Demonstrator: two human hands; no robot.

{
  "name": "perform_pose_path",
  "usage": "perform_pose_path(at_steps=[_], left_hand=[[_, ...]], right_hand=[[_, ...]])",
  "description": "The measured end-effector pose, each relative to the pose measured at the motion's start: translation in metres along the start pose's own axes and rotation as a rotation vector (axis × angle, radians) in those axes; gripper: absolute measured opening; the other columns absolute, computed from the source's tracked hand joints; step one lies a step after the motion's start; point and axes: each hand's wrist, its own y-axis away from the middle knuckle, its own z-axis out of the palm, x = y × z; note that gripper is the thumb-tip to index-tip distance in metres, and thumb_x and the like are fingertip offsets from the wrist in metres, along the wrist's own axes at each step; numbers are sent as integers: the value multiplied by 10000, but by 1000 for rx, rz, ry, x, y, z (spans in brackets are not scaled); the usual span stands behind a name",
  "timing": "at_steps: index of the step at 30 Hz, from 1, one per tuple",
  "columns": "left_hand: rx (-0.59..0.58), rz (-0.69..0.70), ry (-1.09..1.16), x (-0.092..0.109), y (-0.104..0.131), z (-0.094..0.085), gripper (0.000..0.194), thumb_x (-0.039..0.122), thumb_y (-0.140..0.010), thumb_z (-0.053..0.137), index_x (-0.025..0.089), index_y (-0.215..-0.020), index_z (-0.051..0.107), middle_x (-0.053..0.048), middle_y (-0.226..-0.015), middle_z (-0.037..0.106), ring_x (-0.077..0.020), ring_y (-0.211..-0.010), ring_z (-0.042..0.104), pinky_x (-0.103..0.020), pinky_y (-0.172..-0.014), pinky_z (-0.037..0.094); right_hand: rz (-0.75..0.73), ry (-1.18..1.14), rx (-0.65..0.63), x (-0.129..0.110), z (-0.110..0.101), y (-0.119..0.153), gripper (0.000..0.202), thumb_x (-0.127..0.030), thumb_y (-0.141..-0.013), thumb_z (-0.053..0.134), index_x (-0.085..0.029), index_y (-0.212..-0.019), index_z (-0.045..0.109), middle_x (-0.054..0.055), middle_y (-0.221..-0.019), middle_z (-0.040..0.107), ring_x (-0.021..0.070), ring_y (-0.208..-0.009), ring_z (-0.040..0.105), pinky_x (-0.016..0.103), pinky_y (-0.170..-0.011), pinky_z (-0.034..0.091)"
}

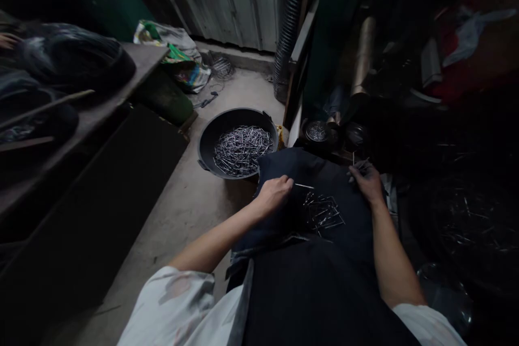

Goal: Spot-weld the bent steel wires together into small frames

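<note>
Left hand (278, 193): fingers closed, pinching 1 thin metal rod (304, 186) by one end. Rod is straight as far as visible, pale and shiny, free end pointing to the right over the lap. Right hand (368, 179): thumb and fingers together on thin metal pieces (353, 158), at least 1 sticking up; exact count unclear, too dark. Hands apart, one each side of the lap.

Between and just below them, on the dark apron (294, 170) over the lap: loose pile of wire pieces (324, 213). Thin, dark grey with bright glints, crisscrossed, some seemingly bent at a corner. Too tangled to count.

Further out:
- 1 big black basin (205, 146) on the floor side, just beyond the left hand, heaped with similar metal bits (243, 148), far too many to count. Apron edge overlaps its near right rim.
- 1 small bowl (317, 131) of small bits beyond the apron, between the hands' lines.
- 1 ribbed black hose (288, 27), standing near the corrugated wall (231, 0).
- 1 printed sack (178, 57), crumpled, next to 1 wire tangle (222, 66).
- 1 bench (148, 57) on the left, dark panel (101, 194) along its near side.

Far right too dark to itemize.
</note>
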Motion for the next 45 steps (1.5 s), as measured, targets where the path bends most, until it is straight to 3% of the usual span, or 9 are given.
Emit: perform_pose_path(at_steps=[3, 5, 8, 10, 13, 16, 21, 25, 45], left_hand=[[59, 49, 88, -14, -1, -3, 153, 169, -878, 519, 157, -925, 664, -102, -905, 695, -208, -805, 659, -293, -740, 489], [114, 59, 181, -19, -11, -3, 198, 217, -916, 481, 152, -878, 664, -73, -823, 689, -182, -764, 639, -266, -723, 473], [261, 59, 578, -15, -37, 3, 261, 264, -915, 449, 144, -879, 677, -49, -804, 693, -171, -779, 634, -254, -740, 474], [307, 63, 906, -5, -56, 8, 257, 284, -867, 496, 136, -956, 686, -55, -887, 713, -183, -858, 647, -267, -793, 488], [275, 40, 1165, 18, -78, 15, 389, 299, -815, 562, 119, -1146, 655, -85, -1050, 719, -194, -947, 648, -284, -836, 503], [243, -24, 1275, 38, -91, 16, 503, 345, -810, 613, 131, -1265, 612, -91, -1094, 712, -182, -895, 648, -277, -775, 519], [117, -128, 1476, 55, -99, 9, 632, 397, -808, 689, 168, -1377, 539, 2, -783, 669, -105, -552, 547, -215, -521, 461], [86, -119, 1561, 61, -98, 0, 689, 417, -827, 699, 161, -1429, 483, 52, -614, 592, -96, -442, 493, -197, -436, 407], [132, -47, 1639, 57, -106, -21, 766, 449, -823, 715, 145, -1473, 447, 37, -594, 617, -92, -390, 483, -196, -407, 361]], right_hand=[[-17, 32, 36, -16, -4, 8, 359, -508, -786, 770, -168, -800, 653, 10, -620, 684, 141, -497, 622, 243, -527, 492], [-39, 24, 57, -32, -5, 19, 301, -468, -821, 755, -178, -816, 672, 13, -661, 700, 146, -527, 646, 258, -566, 524], [-71, -14, 73, -55, -2, 38, 213, -414, -872, 721, -203, -879, 698, 20, -744, 735, 161, -593, 696, 294, -646, 577], [-125, -14, 16, -66, 3, 48, 179, -381, -896, 698, -223, -975, 724, 39, -862, 770, 190, -725, 747, 328, -737, 605], [-292, 84, -131, -73, 10, 50, 255, -316, -890, 712, -262, -1138, 725, 51, -1084, 773, 228, -968, 753, 369, -882, 603], [-453, 162, -200, -68, 16, 37, 324, -251, -902, 698, -271, -1225, 700, 49, -1157, 758, 217, -1045, 736, 368, -953, 591], [-532, 163, -221, -50, 24, 11, 337, -229, -944, 651, -267, -1279, 669, 57, -1189, 745, 194, -1088, 721, 355, -981, 591], [-553, 137, -227, -47, 29, 3, 358, -216, -948, 652, -273, -1301, 653, 61, -1194, 741, 190, -1099, 715, 348, -982, 591], [-564, 121, -286, -72, 27, -26, 335, -255, -927, 692, -296, -1259, 683, 39, -1169, 757, 191, -1058, 737, 332, -956, 599]])
